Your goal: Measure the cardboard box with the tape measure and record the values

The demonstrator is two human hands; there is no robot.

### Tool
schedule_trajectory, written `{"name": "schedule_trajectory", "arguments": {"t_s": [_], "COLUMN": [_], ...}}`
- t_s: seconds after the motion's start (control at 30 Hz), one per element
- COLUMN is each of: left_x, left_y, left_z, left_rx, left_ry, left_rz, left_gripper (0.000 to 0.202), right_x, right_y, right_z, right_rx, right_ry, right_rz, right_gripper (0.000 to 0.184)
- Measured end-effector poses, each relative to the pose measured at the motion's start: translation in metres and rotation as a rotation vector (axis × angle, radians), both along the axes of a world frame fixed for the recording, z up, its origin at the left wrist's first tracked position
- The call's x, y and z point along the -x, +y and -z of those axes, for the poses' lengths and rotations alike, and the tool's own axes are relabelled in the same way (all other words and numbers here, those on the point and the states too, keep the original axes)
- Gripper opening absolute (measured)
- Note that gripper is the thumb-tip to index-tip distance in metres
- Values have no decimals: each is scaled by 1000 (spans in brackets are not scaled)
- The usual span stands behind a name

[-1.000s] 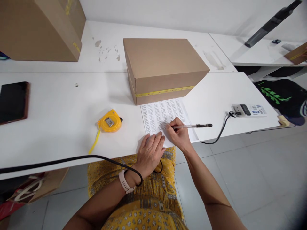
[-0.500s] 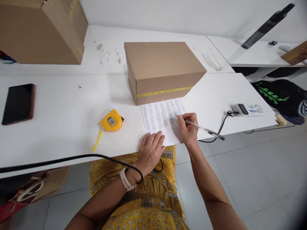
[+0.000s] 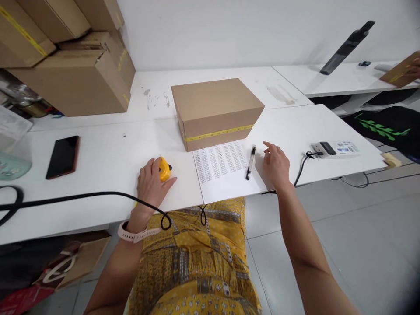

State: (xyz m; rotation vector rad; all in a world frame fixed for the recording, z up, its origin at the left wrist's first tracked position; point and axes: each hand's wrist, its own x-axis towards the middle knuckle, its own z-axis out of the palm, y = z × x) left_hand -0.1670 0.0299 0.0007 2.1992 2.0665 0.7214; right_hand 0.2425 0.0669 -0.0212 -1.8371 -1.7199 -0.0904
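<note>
a: where's the tape measure (image 3: 165,169)?

b: on the counter (image 3: 183,192), near the front edge and left of the sheet (image 3: 216,166). the left hand (image 3: 151,181) lies over part of it, fingers draped, thumb spread; whether they really grip it, i can't tell.

a: and if they don't?

b: then lifting early could let it slip and skid, i'd say.

a: what about the right hand (image 3: 277,166)?

b: empty, fingers loosely bent and the index reaching out, just beside the pen (image 3: 250,164). the pen lies on the sheet, uncapped or not (too small to say).

a: could it roll?

b: possibly, if a wrist nudges the paper. the sheet's near edge sits right at the counter's edge, so a brushing forearm might drag both off.

a: anything else to snag?

b: the black cable (image 3: 98,194) crosses in front of the left wrist and loops beside it. if it catches, raising that arm could tug it.

a: further out?

b: a cardboard box (image 3: 216,105) stands just behind the sheet, the phone (image 3: 63,156) lies well to the left.
</note>
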Motion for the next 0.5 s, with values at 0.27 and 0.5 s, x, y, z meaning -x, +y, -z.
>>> {"name": "schedule_trajectory", "arguments": {"t_s": [0.27, 0.5], "left_x": [-49, -89], "left_y": [-23, -7], "left_z": [-48, -85], "left_rx": [355, 390], "left_ry": [-716, -820], "left_rz": [387, 650], "left_gripper": [55, 52], "right_x": [83, 118], "right_y": [-45, -52], "right_z": [-56, -99], "right_rx": [199, 350], "right_ry": [764, 983], "right_rz": [-421, -619], "right_gripper": [41, 42]}}
